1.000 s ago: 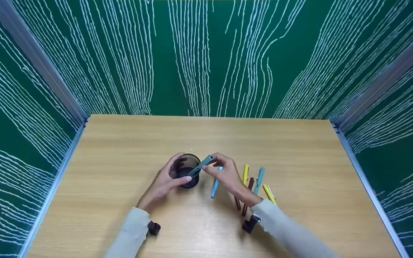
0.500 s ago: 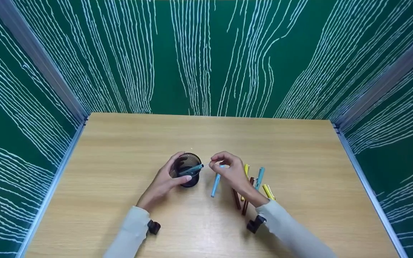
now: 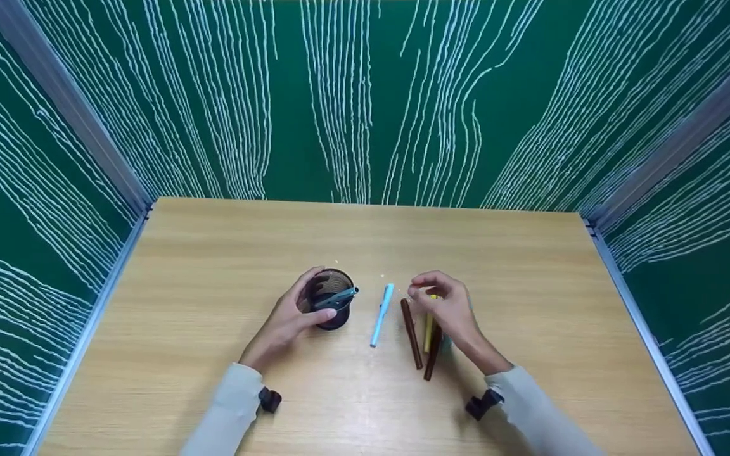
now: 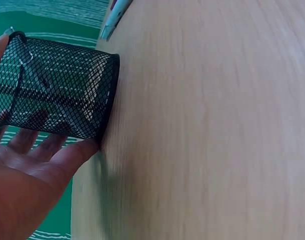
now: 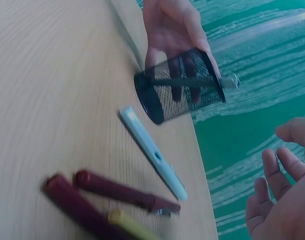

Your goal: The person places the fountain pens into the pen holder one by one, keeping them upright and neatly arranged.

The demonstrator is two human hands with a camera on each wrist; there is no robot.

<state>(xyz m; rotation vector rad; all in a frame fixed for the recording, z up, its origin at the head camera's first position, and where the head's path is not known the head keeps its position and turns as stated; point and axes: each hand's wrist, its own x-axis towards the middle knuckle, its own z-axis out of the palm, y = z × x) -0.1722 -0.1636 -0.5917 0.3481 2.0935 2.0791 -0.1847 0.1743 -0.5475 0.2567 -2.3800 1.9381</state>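
A black mesh pen cup stands upright on the table, held by my left hand. The fingers wrap its far side and the thumb lies at the rim. One teal pen leans inside, its end sticking out past the rim, also visible through the mesh cup in the left wrist view. My right hand hovers over the loose pens with fingers loosely bent and nothing held. Beneath or beside it lie two brown pens, a yellow pen and a mostly hidden teal pen.
A light blue pen lies between the cup and the brown pens. The wooden table is bordered by green walls with white wavy lines. Small cameras are strapped at both wrists.
The right hand let go of the teal pen, which dropped into the cup. That hand then moved right, over the loose pens. The left hand stayed on the cup.
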